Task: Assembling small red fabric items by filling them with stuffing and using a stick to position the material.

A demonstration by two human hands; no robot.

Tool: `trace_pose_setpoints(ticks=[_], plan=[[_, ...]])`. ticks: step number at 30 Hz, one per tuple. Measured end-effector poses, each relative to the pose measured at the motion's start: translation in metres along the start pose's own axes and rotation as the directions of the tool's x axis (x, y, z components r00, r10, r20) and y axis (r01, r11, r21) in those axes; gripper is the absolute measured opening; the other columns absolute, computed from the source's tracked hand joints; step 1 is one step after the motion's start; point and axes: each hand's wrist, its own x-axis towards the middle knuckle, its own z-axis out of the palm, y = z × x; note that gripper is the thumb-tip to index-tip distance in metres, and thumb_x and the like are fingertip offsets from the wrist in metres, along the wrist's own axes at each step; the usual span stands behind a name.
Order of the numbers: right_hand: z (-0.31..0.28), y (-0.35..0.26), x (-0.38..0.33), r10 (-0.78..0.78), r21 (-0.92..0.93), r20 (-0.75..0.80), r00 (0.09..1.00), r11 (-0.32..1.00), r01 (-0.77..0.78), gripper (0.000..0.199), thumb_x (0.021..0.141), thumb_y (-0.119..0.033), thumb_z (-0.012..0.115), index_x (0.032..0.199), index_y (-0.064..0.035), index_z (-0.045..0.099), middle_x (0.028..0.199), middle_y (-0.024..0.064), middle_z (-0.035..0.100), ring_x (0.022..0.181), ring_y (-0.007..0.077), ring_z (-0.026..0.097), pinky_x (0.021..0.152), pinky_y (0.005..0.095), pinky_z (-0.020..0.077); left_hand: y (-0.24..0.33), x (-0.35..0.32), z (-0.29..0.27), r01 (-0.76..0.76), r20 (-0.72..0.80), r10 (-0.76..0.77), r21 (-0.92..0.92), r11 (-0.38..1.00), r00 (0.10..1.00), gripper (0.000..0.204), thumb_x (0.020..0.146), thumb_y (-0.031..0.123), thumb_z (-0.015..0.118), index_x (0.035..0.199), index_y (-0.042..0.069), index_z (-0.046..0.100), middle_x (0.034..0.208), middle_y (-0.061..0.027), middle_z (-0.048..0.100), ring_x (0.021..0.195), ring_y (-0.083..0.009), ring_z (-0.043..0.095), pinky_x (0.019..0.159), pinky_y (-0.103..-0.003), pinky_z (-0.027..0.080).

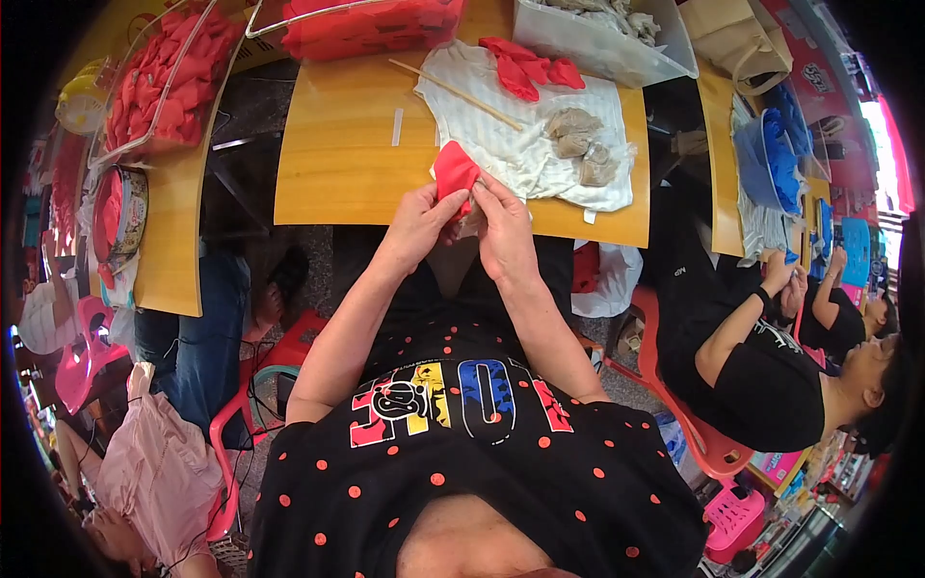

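Fabric [455, 167], red and folded to a rounded tip, is what I have between both hands, in view at the near left edge of the white cloth [515, 166]. My left hand [421, 223] pinches its lower part, thumb laid across; my right hand [506, 233] grips the lower right side between thumb and fingertips. To do this well, I judge, I should keep the left pinch firm as an anchor, let the right fingertips do the fine work, and tension the layers only lightly, since thin material would likely slip or pucker under a hard tug.

My fingers cover the fabric's lower end, and I can't tell whether anything sits inside it. Both palms are hidden, and height above the table [337, 144] is unclear. On the white cloth's right half, the grey-brown bundles [575, 132] are too rumpled to make out. Beyond its far right corner, the clear bin [588, 40] is cut off by the upper edge; beyond its far left corner, so is a red heap [366, 34].
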Motion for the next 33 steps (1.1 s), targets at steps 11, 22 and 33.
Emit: trace_pose_setpoints(ticks=[11, 22, 33], plan=[[-0.013, -0.013, -0.003, 0.032, -0.051, -0.008, 0.999, 0.998, -0.032, 0.040, 0.083, 0.003, 0.058, 0.121, -0.0004, 0.045, 0.100, 0.0076, 0.059, 0.087, 0.0124, 0.059, 0.077, 0.0251, 0.0489, 0.008, 0.007, 0.009, -0.255, -0.160, 0.249, -0.022, 0.967, 0.955, 0.047, 0.088, 0.013, 0.062, 0.128, -0.002, 0.042, 0.105, -0.0092, 0.060, 0.092, -0.0117, 0.058, 0.079, -0.025, 0.048], [-0.012, -0.003, -0.002, -0.223, -0.388, -0.041, 0.974, 0.902, 0.190, 0.038, 0.081, 0.001, 0.061, 0.117, 0.0003, 0.048, 0.090, 0.0071, 0.063, 0.075, 0.0088, 0.060, 0.062, 0.0210, 0.0484, -0.003, 0.004, 0.016, -0.232, -0.215, 0.204, -0.114, 0.966, 0.955, 0.051, 0.084, -0.001, 0.062, 0.130, -0.003, 0.038, 0.098, -0.0108, 0.063, 0.085, -0.0123, 0.062, 0.073, -0.022, 0.049], [-0.013, -0.046, -0.018, 0.082, -0.063, 0.311, 0.947, 0.996, -0.065, 0.046, 0.074, 0.003, 0.060, 0.118, 0.0023, 0.045, 0.103, 0.0082, 0.057, 0.090, 0.0127, 0.057, 0.073, 0.0239, 0.0479, 0.002, 0.012, -0.010, -0.045, -0.117, 0.020, -0.215, 0.975, 0.993, 0.032, 0.093, 0.015, 0.053, 0.123, 0.004, 0.051, 0.105, -0.0110, 0.063, 0.085, -0.0144, 0.064, 0.072, -0.025, 0.053]])
